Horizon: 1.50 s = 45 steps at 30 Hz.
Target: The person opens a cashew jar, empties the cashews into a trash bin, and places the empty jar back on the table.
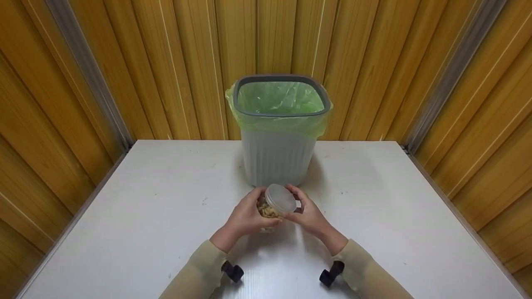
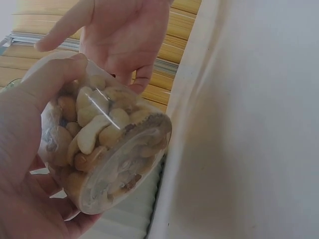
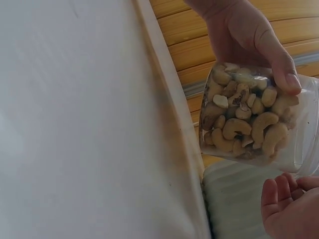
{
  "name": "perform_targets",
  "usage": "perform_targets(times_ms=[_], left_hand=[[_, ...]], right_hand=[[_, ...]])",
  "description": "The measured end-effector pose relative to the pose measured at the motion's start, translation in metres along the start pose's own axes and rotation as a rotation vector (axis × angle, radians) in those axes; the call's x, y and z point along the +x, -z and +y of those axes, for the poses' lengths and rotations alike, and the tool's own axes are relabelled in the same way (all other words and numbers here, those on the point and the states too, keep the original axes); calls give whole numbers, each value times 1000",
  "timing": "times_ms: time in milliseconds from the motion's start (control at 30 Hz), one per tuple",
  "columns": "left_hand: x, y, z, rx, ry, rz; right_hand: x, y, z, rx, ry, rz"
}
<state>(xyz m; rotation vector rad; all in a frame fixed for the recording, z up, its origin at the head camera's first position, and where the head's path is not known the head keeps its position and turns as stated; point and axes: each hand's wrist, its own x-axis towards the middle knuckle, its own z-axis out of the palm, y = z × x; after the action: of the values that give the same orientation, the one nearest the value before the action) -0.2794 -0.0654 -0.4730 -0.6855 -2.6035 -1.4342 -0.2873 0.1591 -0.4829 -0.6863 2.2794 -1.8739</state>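
Note:
My left hand (image 1: 249, 211) grips a clear plastic jar (image 2: 107, 144) of mixed nuts, with its thumb and fingers around the wall. Cashews (image 3: 237, 129) and rounder nuts show through the side. The jar is tilted, its whitish translucent lid (image 1: 282, 198) facing up and to the right in the head view. Around the lid's right edge sits my right hand (image 1: 309, 214), thumb at the lower side and fingers at the upper side. The right wrist view shows this hand's curled fingers (image 3: 284, 191) close by the jar's rim.
Behind the hands stands a white ribbed trash bin (image 1: 280, 155) with a grey rim (image 1: 282, 114) and a green liner bag (image 1: 278, 97). The white table (image 1: 137, 207) is bounded by wood-look panel walls (image 1: 274, 37). Both wrists wear small black cameras (image 1: 232, 272).

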Motion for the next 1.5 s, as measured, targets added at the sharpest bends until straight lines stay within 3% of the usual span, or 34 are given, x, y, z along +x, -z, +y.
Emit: perform_targets(times_ms=[200,367,667,1133,1500], left_hand=[[1,-1,1,-9,22,-1],[1,-1,0,9,3,3],[2,-1,-1,21,-12,6],[1,0,0,-15,36,-21],[0,0,-1,-11,36,-22]], right_hand=[[1,-4,-3,-26,-63,65],[2,-5,-3,-26,-58,81],[2,-3,0,-16,-30,56],[1,-1,1,-8,28,20],[0,-1,0,-8,22,1]])
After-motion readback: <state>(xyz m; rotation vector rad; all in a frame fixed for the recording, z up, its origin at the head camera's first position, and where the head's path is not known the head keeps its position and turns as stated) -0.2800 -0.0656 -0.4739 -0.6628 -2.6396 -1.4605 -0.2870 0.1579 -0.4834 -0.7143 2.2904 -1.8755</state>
